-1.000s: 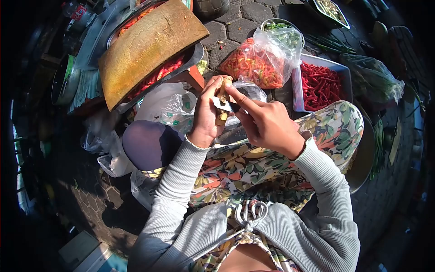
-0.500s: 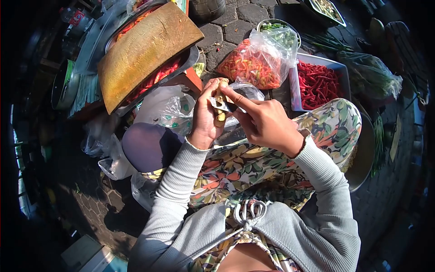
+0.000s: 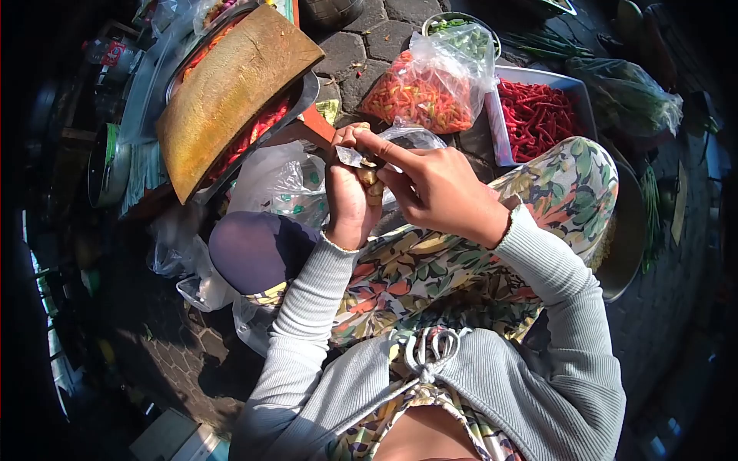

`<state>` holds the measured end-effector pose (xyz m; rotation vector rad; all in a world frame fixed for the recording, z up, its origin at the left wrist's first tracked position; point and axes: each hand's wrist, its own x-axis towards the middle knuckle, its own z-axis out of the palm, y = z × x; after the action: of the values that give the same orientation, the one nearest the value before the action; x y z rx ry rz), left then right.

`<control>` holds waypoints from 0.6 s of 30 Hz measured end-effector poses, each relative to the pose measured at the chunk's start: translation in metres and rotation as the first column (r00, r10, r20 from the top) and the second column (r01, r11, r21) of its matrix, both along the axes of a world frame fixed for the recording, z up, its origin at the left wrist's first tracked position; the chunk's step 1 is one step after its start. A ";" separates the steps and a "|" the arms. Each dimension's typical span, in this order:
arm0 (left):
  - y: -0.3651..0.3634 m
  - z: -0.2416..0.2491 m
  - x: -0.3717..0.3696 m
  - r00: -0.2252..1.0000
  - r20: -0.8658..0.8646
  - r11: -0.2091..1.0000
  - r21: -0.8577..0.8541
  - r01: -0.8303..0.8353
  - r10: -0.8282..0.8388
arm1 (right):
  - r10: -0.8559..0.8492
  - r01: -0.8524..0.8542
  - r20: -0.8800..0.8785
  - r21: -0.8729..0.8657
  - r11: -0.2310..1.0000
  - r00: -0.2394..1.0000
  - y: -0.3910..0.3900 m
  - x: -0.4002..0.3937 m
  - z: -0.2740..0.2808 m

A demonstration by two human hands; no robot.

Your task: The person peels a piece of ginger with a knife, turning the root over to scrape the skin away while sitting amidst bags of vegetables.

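Your left hand (image 3: pixel 352 201) grips a knobby, yellowish-brown root (image 3: pixel 369 178), fingers curled round it, palm partly up. Root sits between your two hands, above your lap. Your right hand (image 3: pixel 453 192) is closed on a small blade (image 3: pixel 349 157); its handle is hidden, so can't tell the exact hold. Blade lies across the root, flat side showing. Right index finger reaches across to the left fingertips.

Around you: clear plastic bag (image 3: pixel 280 184) just beyond your left wrist. Thick wooden board (image 3: pixel 234 96), left, lies over a dark-rimmed container (image 3: pixel 310 91) of red chilies. Ahead, a clear bag of chopped chilies (image 3: pixel 419 96) on the paving (image 3: pixel 390 40). Right of that, a white tray (image 3: pixel 498 127) of whole red chilies; farther right, bagged greens (image 3: pixel 626 96).
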<state>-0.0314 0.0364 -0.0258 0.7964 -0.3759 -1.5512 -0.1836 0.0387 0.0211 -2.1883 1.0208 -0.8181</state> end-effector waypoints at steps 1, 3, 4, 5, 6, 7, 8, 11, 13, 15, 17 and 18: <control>0.000 0.002 -0.001 1.000 0.005 0.999 0.048 -0.007 0.006 | -0.001 0.001 0.000 -0.004 1.000 1.000 0.000 -0.001 -0.002; -0.001 0.004 0.002 0.999 -0.035 0.996 0.086 0.031 -0.028 | -0.035 0.034 -0.012 -0.087 0.996 0.999 0.000 -0.001 -0.006; -0.002 0.005 0.004 0.996 -0.069 0.994 0.081 0.068 -0.062 | -0.032 0.031 -0.011 -0.089 0.996 0.999 0.000 -0.001 -0.006; -0.003 0.006 0.005 0.990 -0.103 0.992 0.076 0.103 -0.095 | -0.050 0.048 -0.011 -0.130 0.990 0.999 0.000 -0.001 -0.006; -0.004 0.006 0.006 0.983 -0.140 0.991 0.044 0.124 -0.116 | -0.067 0.065 -0.011 -0.167 0.984 0.998 0.001 -0.001 -0.006; -0.002 0.007 0.006 0.984 -0.141 0.992 0.047 0.119 -0.111 | -0.063 0.060 -0.011 -0.164 0.985 0.998 0.001 -0.001 -0.008; -0.001 0.009 0.004 0.985 -0.148 0.992 0.068 0.103 -0.092 | -0.071 0.066 -0.021 -0.191 0.979 0.997 0.001 0.000 -0.010; 0.000 0.017 -0.004 0.993 -0.121 0.986 0.165 0.028 -0.008 | -0.079 0.069 -0.037 -0.219 0.973 0.996 -0.001 0.000 -0.010; 0.001 0.019 -0.004 0.988 -0.143 0.984 0.163 0.072 -0.048 | -0.074 0.063 -0.044 -0.219 0.974 0.996 -0.001 -0.001 -0.008; 0.000 0.018 0.000 0.982 -0.173 0.982 0.158 0.103 -0.075 | -0.070 0.060 -0.035 -0.221 0.973 0.997 -0.001 -0.001 -0.008; 0.000 0.018 0.003 0.974 -0.204 0.978 0.160 0.135 -0.101 | -0.021 0.032 0.095 -0.122 0.992 0.995 -0.005 -0.001 -0.010; -0.002 0.023 0.002 0.977 -0.170 0.971 0.177 0.161 -0.131 | 0.011 -0.005 0.222 -0.026 1.000 0.975 -0.006 -0.001 -0.008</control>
<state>-0.0290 0.0349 -0.0029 0.8005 -0.1746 -1.7960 -0.1850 0.0325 0.0135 -2.0641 0.8940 -1.0504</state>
